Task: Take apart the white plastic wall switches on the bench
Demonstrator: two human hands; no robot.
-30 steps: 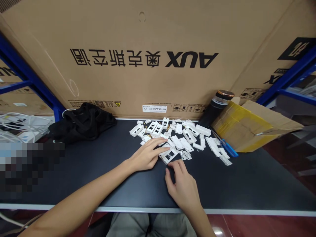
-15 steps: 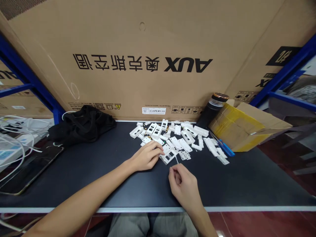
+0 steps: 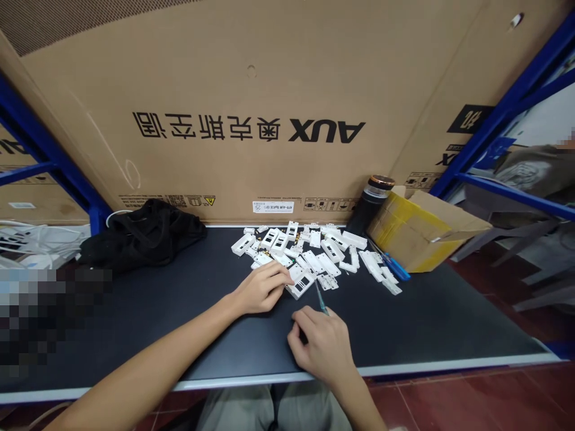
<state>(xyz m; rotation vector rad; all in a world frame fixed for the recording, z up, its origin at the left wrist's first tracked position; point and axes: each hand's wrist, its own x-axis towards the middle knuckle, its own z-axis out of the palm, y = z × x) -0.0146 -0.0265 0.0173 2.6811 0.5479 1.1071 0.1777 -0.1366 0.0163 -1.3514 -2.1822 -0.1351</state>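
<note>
A person's left forearm (image 3: 166, 353) slants long across the bench's (image 3: 426, 323) front edge, its left hand (image 3: 264, 288) palm down with fingers bent close together. The right forearm (image 3: 357, 395) crosses the same edge more steeply; the right hand (image 3: 321, 344), nearer that edge, curls loosely, thumb and forefinger arched.

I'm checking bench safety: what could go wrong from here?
The slim tool in the right hand points toward the white parts close to the left hand; a slip might jab a finger. The white parts lie loose and crowded, so a nudge could scatter or mix the small ones.
</note>
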